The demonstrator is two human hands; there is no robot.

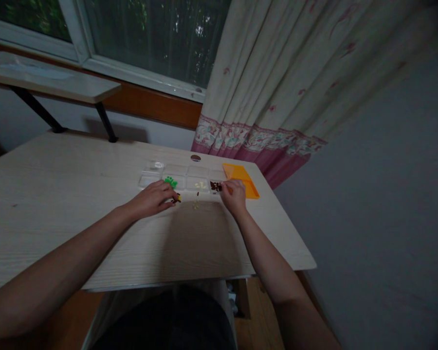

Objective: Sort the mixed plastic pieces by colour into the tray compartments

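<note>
Left hand [155, 198] at yellow bits [179, 198], right hand [234, 195] at brown bits [215, 186]; cannot tell either grip. Could mix bits by bumping tray [198, 172].

Green pieces [171, 182]; dark-brown pieces [215, 186]; orange tray [253, 189]; floral-patterned curtain [273, 73].

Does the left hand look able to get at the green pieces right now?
Probably yes: the left hand is right beside the green pieces, and nothing visible seems to stand between them.
</note>
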